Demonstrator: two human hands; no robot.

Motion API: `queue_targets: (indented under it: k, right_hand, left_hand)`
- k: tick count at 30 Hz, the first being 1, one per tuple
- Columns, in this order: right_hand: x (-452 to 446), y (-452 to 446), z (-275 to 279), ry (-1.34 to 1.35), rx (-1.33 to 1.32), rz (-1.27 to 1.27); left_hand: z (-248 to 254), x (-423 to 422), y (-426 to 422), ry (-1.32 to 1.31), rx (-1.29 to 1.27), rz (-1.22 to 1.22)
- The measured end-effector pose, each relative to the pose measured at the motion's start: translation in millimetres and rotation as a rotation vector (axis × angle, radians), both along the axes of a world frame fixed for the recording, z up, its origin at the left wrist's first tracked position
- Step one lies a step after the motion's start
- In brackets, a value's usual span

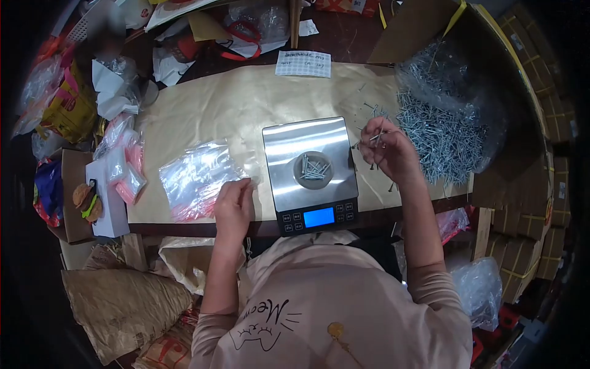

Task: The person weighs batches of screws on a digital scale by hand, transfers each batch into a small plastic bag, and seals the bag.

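A steel-topped scale point(283, 138) with a lit blue display stands in front of me. On its plate is a small round dish point(313, 184) with several screws point(314, 169) in it. To the right of the scale, my right hand point(384, 144) is raised with its fingers closed round a few screws. Behind it a big pile of silvery screws point(439, 141) spills from a clear plastic bag. My left hand point(234, 200) is left of the scale, fingers pinched together, beside clear zip bags point(200, 175) with red edges; what it holds, if anything, is too small to tell.
A handwritten label sheet point(303, 64) lies at the back of the brown paper point(184, 104). At the left are a cardboard box point(77, 212) and more plastic bags point(126, 166). An open carton point(516, 154) surrounds the screw pile; loose screws lie near the scale's right side.
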State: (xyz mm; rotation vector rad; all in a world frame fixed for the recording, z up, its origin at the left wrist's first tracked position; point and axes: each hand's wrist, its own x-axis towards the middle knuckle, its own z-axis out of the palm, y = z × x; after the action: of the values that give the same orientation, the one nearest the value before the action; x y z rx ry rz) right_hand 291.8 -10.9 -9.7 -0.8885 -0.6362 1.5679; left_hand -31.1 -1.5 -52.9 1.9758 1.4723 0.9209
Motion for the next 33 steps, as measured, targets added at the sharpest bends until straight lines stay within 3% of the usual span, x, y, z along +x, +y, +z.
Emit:
queue_targets:
  k: [2, 6, 9, 12, 13, 16, 22, 25, 26, 28, 31, 33]
  right_hand:
    - [3.9, 0.6, -5.8, -0.007, -0.037, 0.146]
    - [-32.3, -1.0, -0.7, -0.853, 0.095, 0.198]
    - [-55.3, 2.4, 24.4, -1.226, 0.017, 0.379]
    - [-70.3, 7.9, -24.1, -1.332, 0.638, 0.012]
    - [-71.2, 7.4, -25.5, -1.316, 0.61, 0.002]
    - [-62.6, 0.3, -1.4, -1.018, 0.134, 0.18]
    - [-60.4, 1.3, 0.2, -0.026, 0.018, 0.264]
    - [-84.0, -3.5, 15.1, -0.325, 0.005, 0.436]
    - [-93.0, -5.3, 2.8, -0.466, 0.302, 0.42]
    - [-98.2, -10.0, 17.8, -0.386, 0.209, 0.53]
    - [-91.6, -10.6, 33.2, -0.524, 0.32, 0.502]
    - [-89.7, -11.1, 31.5, -0.539, 0.294, 0.328]
  left_hand:
    - [3.2, -0.5, 0.4, -0.046, 0.009, -0.003]
    - [12.2, -8.0, 3.1, -0.039, 0.074, -0.025]
    - [24.8, -7.1, 2.4, -0.047, 0.138, -0.016]
    - [34.8, -8.4, -1.4, -0.045, 0.132, -0.023]
    - [37.3, -9.0, -2.1, -0.031, 0.139, -0.028]
    - [39.7, -10.9, -7.6, -0.105, 0.133, -0.031]
    - [60.2, 7.7, -19.4, -0.207, -0.037, -0.182]
    - [66.8, 29.3, -23.5, -0.281, -0.036, -0.271]
    - [68.7, 36.7, -23.9, -0.332, -0.02, -0.28]
    - [68.0, 39.0, -24.4, -0.421, 0.004, -0.314]
    - [62.8, 37.7, -25.0, -0.479, -0.02, -0.373]
    - [62.5, 40.7, -22.6, -0.443, -0.097, -0.387]
